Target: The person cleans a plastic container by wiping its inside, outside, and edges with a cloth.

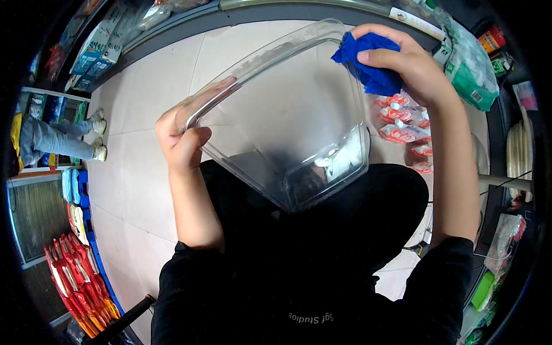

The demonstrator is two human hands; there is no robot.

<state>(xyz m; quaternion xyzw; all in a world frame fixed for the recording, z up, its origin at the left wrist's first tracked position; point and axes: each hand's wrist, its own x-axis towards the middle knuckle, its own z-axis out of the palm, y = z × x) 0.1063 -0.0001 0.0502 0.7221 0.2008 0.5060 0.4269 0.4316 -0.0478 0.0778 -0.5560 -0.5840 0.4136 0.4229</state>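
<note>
A clear plastic container (pixel 282 123) is held tilted above my lap, its rim toward the top of the view. My left hand (pixel 187 129) grips its left edge, thumb on the near side and fingers behind the wall. At the container's upper right corner, my right hand (pixel 402 60) is closed around a bunched blue cloth (pixel 374 63). The cloth touches the rim there. Part of the right fingers is hidden behind the cloth.
On the floor to the right lie several red-and-white pouches (pixel 405 132). A green-and-white package (pixel 471 69) stands on the right shelf. Red packets (pixel 72 276) fill a blue crate at lower left. Another person's legs (pixel 63 138) are at far left.
</note>
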